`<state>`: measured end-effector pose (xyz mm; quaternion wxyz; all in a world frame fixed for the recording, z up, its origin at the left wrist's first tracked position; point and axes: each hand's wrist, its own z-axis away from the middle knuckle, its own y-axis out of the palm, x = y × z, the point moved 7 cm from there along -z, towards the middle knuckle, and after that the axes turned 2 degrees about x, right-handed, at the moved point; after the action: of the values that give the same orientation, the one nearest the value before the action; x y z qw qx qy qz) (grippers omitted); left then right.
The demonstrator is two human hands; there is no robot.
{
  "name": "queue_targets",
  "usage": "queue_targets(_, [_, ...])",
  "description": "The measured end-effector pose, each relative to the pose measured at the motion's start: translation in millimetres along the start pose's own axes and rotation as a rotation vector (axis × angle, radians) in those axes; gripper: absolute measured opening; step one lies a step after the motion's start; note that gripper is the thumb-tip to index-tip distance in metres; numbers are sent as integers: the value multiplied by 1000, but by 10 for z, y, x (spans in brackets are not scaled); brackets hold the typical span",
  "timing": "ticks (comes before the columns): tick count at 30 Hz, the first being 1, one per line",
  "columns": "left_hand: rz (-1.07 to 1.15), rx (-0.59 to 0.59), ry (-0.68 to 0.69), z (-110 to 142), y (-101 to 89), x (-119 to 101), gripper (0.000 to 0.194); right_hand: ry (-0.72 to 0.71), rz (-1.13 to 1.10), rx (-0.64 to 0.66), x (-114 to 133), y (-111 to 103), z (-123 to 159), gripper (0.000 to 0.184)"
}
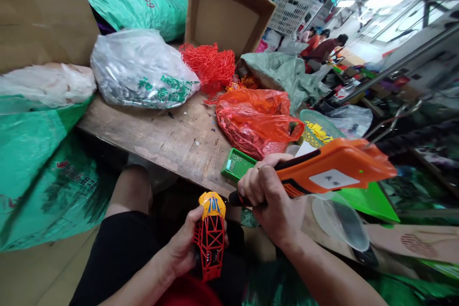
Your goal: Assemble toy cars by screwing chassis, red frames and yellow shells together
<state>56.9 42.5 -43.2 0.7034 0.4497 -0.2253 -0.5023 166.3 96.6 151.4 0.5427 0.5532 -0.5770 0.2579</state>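
Note:
My left hand (pixel 182 247) is closed round a toy vehicle (pixel 212 244) with a yellow end and a red lattice frame over black parts, held upright above my lap. My right hand (pixel 270 196) grips an orange electric screwdriver (pixel 337 166) with a white label and a small green light. The screwdriver's black nose points left at the toy's yellow end; whether its tip touches the toy I cannot tell. A green perforated basket (pixel 238 166) sits at the table edge, just beyond my right hand.
On the wooden table (pixel 158 136) lie a red plastic bag (pixel 256 117), a heap of red lattice parts (pixel 211 64) and a filled clear bag (pixel 139 69). A cardboard box (pixel 224 14) stands behind. Green sacks (pixel 32 148) are at left. Yellow pieces fill a basket (pixel 319 129). People sit far right.

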Motion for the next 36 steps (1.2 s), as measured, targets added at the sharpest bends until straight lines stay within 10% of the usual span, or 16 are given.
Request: queue_targets(36, [-43, -26, 70, 0, 55, -18, 53, 9, -9, 24, -231, -67, 169, 13])
